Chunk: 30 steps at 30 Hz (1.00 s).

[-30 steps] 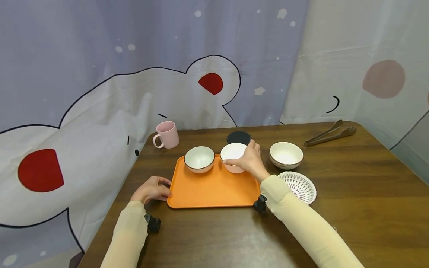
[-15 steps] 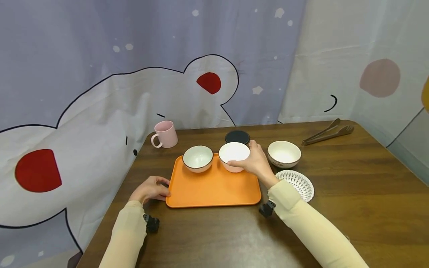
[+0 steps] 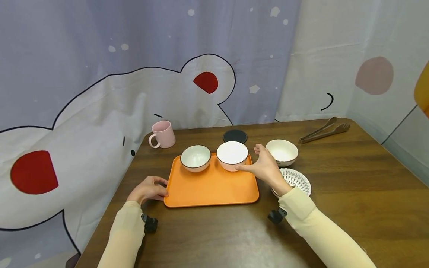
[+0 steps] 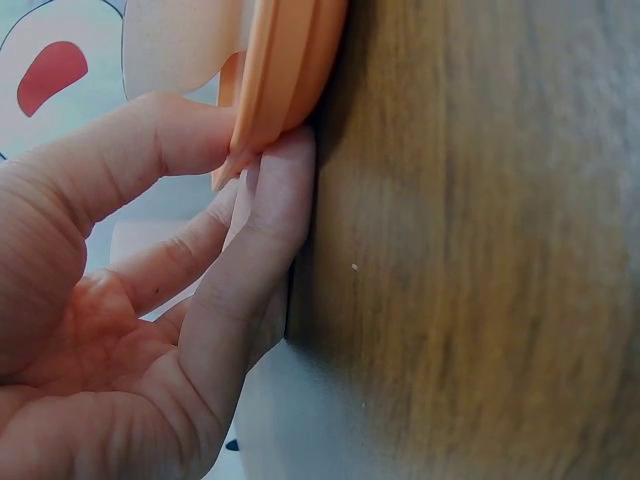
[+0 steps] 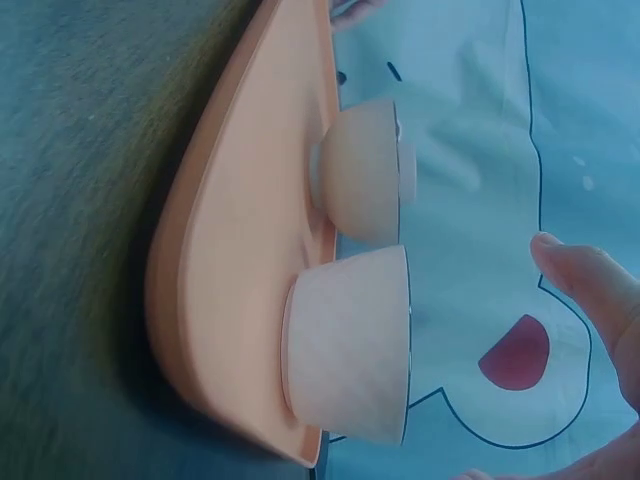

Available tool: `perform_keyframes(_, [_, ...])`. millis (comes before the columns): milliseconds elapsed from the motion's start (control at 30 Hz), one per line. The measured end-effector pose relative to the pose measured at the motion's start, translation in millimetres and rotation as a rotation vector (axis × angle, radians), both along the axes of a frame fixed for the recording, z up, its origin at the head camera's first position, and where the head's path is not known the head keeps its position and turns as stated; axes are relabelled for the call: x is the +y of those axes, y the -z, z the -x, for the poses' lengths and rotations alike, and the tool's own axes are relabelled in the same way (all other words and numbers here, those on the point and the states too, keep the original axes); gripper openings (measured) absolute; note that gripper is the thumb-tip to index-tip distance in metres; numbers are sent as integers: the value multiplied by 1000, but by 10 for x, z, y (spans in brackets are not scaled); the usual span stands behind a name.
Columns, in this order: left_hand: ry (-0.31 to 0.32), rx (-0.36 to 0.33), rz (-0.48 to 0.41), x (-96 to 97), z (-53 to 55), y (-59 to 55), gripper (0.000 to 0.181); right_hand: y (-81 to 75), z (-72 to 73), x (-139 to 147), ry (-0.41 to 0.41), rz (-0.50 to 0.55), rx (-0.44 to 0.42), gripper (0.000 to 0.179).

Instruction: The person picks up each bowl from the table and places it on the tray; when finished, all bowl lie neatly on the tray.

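My left hand [image 3: 148, 189] pinches the left rim of the orange tray [image 3: 211, 190]. In the left wrist view its thumb [image 4: 190, 135] lies on the rim and a finger is tucked under it. Two dark-rimmed bowls stand upright along the tray's far side: a pale greenish bowl [image 3: 196, 158] on the left and a white bowl with a pinkish outside [image 3: 232, 156] on the right. My right hand [image 3: 268, 167] is just right of the white bowl, thumb and fingers spread wide, holding nothing. In the right wrist view a gap shows between thumb and white bowl [image 5: 350, 345].
A pink mug [image 3: 163, 134] stands at the back left, a black round coaster [image 3: 235, 136] behind the tray. Right of it are another white bowl [image 3: 282, 152], a white openwork basket [image 3: 298, 181] partly under my right wrist, and metal tongs [image 3: 325, 130]. A printed curtain hangs behind.
My right hand has let go of the white bowl, spread its fingers and drawn back to the right. The bowl stays on the tray. My left hand keeps its hold on the rim.
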<state>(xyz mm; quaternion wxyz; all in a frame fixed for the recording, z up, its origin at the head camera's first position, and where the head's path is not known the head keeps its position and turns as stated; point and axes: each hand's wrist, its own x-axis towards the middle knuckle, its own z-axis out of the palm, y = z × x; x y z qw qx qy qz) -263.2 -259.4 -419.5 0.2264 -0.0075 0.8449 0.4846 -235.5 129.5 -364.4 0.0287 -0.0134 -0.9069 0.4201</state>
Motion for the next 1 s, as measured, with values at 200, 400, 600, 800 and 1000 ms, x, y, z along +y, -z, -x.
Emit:
perform_keyframes(200, [-12,-2,4,2,8,22,53,-16,-106,120,-6,-22,4,108])
perform_keyframes(400, [-36,-8,5,10,16,35,52,-5,-217,253,-1,-35,33,111])
perform_keyframes(600, [-32,-7,9,6,13,32,53,-9,-333,396,0,-79,42,109])
perform_keyframes(800, [-11,-2,-2,3,14,32,54,-6,-450,573,-1,-119,23,112])
perform_keyframes(1000, [-13,2,1,-2,19,24,54,52,-550,757,-22,-191,15,118])
